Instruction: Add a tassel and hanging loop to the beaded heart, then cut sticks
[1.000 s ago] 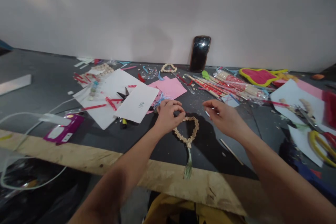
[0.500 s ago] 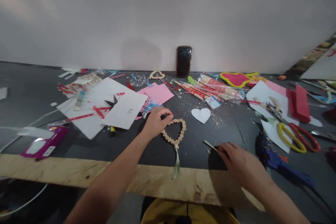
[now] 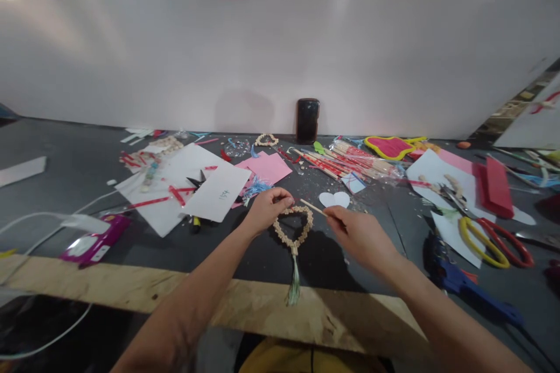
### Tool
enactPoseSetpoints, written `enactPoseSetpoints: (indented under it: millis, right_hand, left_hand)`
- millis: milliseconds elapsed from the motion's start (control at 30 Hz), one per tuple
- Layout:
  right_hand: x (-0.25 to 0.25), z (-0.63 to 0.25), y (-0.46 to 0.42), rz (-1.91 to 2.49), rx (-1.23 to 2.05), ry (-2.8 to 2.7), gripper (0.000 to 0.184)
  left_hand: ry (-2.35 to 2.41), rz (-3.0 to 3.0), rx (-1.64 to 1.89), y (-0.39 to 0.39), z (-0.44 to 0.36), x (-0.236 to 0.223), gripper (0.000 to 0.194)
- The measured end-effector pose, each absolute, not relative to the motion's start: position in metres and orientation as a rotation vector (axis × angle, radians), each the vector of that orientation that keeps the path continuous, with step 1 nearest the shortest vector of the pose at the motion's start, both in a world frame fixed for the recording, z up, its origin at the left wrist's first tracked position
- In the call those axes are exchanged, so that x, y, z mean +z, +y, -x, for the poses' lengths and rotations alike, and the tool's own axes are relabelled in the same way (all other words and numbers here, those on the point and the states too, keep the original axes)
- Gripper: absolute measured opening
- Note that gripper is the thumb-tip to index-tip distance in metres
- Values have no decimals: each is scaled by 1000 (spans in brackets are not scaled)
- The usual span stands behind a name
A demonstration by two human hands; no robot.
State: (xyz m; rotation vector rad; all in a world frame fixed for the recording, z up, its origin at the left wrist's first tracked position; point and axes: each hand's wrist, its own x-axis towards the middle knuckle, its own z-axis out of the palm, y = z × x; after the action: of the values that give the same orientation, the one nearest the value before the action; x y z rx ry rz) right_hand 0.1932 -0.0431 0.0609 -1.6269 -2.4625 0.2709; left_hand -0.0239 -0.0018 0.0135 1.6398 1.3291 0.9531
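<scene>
A heart-shaped ring of pale beads (image 3: pixel 294 233) with a greenish tassel (image 3: pixel 293 287) lies on the dark table (image 3: pixel 65 175). My left hand (image 3: pixel 265 210) pinches the top left of the beaded heart, fingers closed on it. My right hand (image 3: pixel 359 235) holds a thin wooden stick (image 3: pixel 315 208) between closed fingers, its tip pointing at the top right of the heart. A white paper heart (image 3: pixel 335 199) lies just beyond the stick.
White sheets (image 3: pixel 184 186), pink paper (image 3: pixel 266 166), small black scissors (image 3: pixel 196 179), a phone (image 3: pixel 307 119) leaning on the white wall, bagged sticks (image 3: pixel 350 160), yellow-and-red scissors (image 3: pixel 494 233), a blue glue gun (image 3: pixel 468 285), a magenta packet (image 3: pixel 94 242). A wooden strip (image 3: pixel 219 303) edges the table front.
My right hand picked the wooden stick up off the table at the right and brought it to the beaded heart. The view tilted up. My left hand stayed on the heart.
</scene>
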Motion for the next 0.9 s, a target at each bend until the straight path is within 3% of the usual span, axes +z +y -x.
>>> enactPoseSetpoints:
  millis: [367,900]
  right_hand:
    - [51,-170,-42,1650,124,-2485,25]
    - [48,-162,-42,1684,222,-2388,24]
  left_hand:
    - [1271,-1441,1020,-1,24,15,21]
    - [1203,-1422,1093,0,24,12,19]
